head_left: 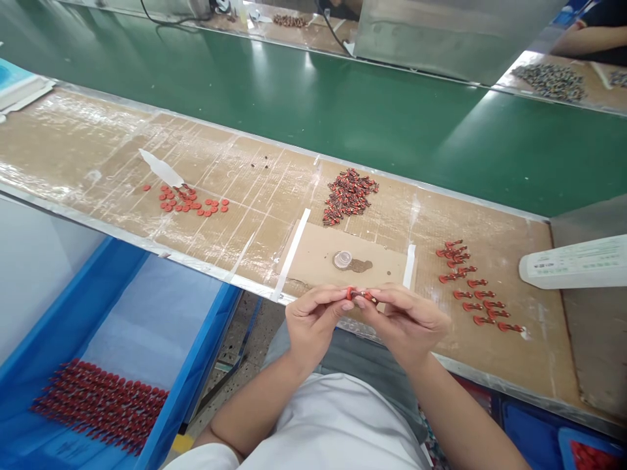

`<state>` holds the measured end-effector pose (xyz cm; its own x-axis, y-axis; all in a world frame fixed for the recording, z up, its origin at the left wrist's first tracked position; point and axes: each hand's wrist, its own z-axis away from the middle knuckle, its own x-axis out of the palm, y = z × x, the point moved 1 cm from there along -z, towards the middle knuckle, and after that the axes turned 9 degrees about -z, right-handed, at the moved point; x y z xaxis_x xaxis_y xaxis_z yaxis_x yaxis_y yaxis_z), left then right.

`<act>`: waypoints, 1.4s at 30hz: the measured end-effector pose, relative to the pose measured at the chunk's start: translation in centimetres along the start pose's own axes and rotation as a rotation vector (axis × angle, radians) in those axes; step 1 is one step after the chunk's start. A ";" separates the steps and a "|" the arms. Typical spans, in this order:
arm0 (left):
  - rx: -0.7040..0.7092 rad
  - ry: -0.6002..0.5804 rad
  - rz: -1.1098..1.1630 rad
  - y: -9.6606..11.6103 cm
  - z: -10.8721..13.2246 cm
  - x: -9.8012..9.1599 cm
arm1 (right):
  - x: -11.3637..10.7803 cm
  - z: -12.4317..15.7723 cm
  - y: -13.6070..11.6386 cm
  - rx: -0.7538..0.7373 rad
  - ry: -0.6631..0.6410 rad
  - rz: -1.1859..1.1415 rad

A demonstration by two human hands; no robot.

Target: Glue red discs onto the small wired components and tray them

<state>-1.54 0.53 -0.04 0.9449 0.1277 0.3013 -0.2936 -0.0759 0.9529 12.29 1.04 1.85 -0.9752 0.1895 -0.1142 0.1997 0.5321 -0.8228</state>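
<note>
My left hand [313, 323] and my right hand [404, 323] meet at the near edge of the cardboard-covered bench [88, 156]. Both pinch one small part [360, 296]: a red disc on the left end and a dark pin on the right end. Just beyond the hands sits a small clear cap [342, 259] beside a brown stain. Loose red discs [189, 201] lie to the left. A heap of dark pins with red ends [349, 194] lies straight ahead. Several joined red-capped pins [470, 287] lie spread out to the right.
A green conveyor belt [313, 98] runs behind the bench. A blue bin [108, 365] at lower left holds rows of red-capped pins [100, 405]. A white bottle [573, 262] lies at the right. Another person's arm [582, 39] shows at the top right.
</note>
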 end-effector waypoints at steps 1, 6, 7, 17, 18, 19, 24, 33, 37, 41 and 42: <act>0.011 -0.008 -0.006 0.1 0.0 0.0 | 0.0 0.1 0.1 -0.007 0.000 0.003; 0.046 0.008 -0.040 0.2 -0.1 0.0 | 0.0 0.5 0.6 -0.002 -0.001 -0.024; 0.049 0.012 -0.047 0.1 -0.1 0.0 | 0.0 0.6 0.6 0.005 0.003 -0.032; 0.115 -0.042 -0.033 0.0 0.0 -0.1 | -0.1 0.6 0.4 -0.033 -0.011 -0.052; 0.108 -0.039 -0.031 -0.1 0.1 0.0 | -0.1 0.6 0.4 -0.029 -0.012 -0.055; 0.097 -0.033 -0.029 -0.1 0.1 0.1 | -0.2 0.7 0.4 -0.022 -0.008 -0.054; 0.043 0.004 0.006 -0.3 0.4 0.5 | -0.2 0.8 0.5 0.019 0.050 -0.031; 0.040 -0.001 0.025 -0.4 0.3 0.6 | -0.2 0.8 0.5 0.124 0.084 -0.146; 0.033 -0.015 0.038 -0.4 0.3 0.7 | -0.2 0.5 0.3 0.159 0.082 -0.180; 0.025 -0.023 0.014 -0.5 0.3 0.5 | -0.3 0.2 0.0 0.205 0.074 -0.181; 0.029 -0.034 0.012 -0.5 0.3 0.5 | -0.4 0.1 0.0 0.208 0.068 -0.183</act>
<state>-0.88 0.36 -0.40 0.9458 0.0926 0.3112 -0.3014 -0.1060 0.9476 12.65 0.92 1.87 -0.9832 0.1646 0.0790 -0.0100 0.3835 -0.9235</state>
